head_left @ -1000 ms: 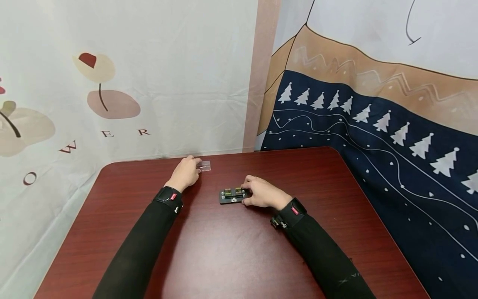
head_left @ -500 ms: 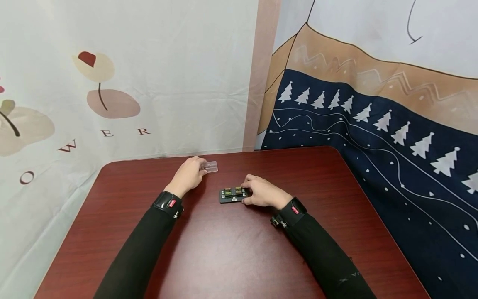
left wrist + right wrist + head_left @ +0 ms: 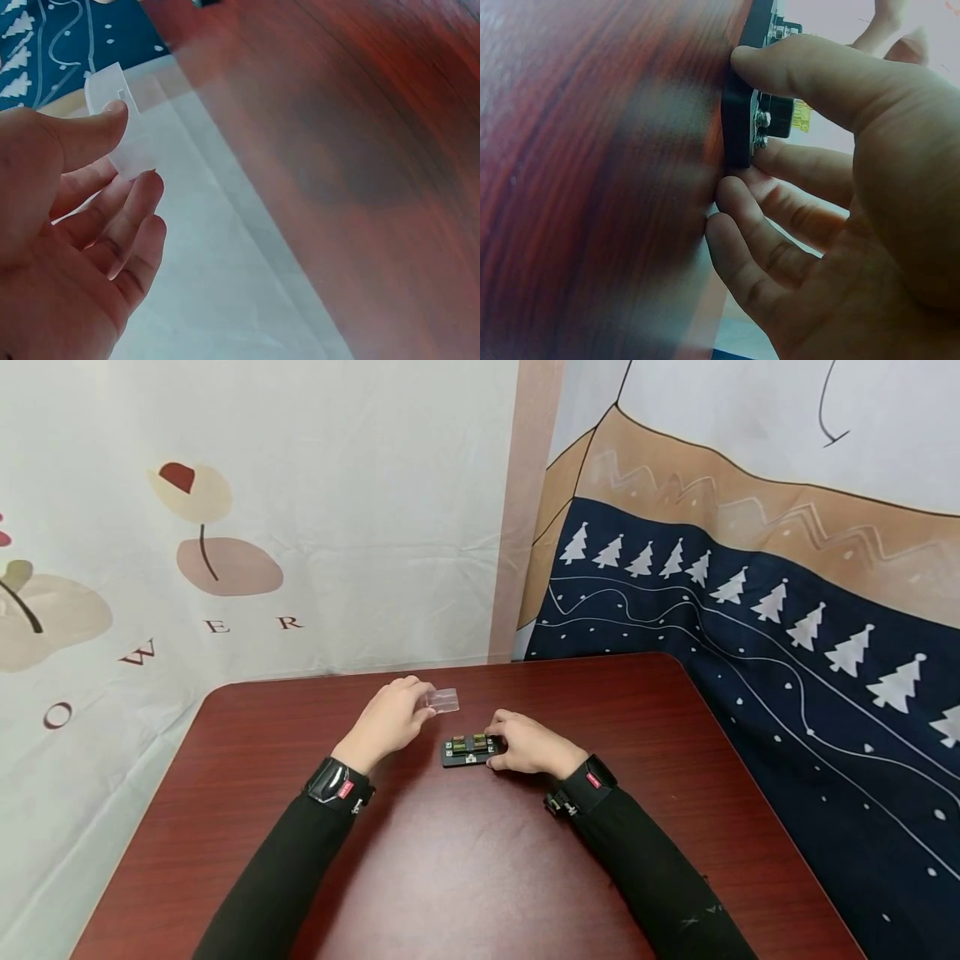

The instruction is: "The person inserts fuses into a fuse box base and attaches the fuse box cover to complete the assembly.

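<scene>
A small clear plastic cover (image 3: 446,700) is pinched between the thumb and fingers of my left hand (image 3: 388,720), above the far part of the table. In the left wrist view the thumb presses on this translucent cover (image 3: 109,86), and the lower fingers are loosely bent. To its right and nearer me, a black block with screw terminals (image 3: 463,762) lies on the table, bearing two yellow-green marked parts. My right hand (image 3: 534,748) grips its right end. The right wrist view shows the thumb on the block's black base (image 3: 737,112), with fingers at the opposite side.
The reddish-brown wooden table (image 3: 465,868) has its far edge against a pale printed curtain (image 3: 390,527). A dark blue cloth with white trees (image 3: 675,610) hangs beyond the right side. Both wrists wear black bands over dark sleeves.
My left hand has moved right and slightly toward me with the clear plastic cover, bringing it closer to the black block. The right hand and the block stay in place.
</scene>
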The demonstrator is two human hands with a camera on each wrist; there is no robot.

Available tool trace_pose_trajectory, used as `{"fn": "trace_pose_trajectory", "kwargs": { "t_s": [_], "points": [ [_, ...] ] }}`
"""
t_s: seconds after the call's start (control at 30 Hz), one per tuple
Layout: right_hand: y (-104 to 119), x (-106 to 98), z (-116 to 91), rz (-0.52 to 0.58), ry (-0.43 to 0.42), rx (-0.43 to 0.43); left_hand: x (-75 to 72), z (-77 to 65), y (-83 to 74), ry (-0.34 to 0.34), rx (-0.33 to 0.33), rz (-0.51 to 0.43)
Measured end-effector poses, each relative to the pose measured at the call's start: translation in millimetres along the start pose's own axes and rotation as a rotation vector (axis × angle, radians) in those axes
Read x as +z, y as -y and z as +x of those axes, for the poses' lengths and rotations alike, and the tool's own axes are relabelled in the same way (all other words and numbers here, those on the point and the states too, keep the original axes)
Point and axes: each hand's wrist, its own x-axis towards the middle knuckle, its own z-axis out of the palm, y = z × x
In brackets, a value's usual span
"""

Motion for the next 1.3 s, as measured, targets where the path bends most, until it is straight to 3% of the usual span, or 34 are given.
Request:
{"fn": "trace_pose_trajectory", "kwargs": {
  "t_s": [0.23,0.57,1.3],
  "points": [
    [-1,1,0,0.006,-0.002,0.005,-6.1,-6.4,-20.6,-0.014,0.064,0.008],
    [-1,0,2,0.009,-0.004,0.020,-3.7,-13.4,-40.0,0.032,0.116,0.038],
    [1,-1,2,0.003,-0.007,0.003,12.0,-22.8,-48.4,0.103,0.111,0.016]
  ]
}}
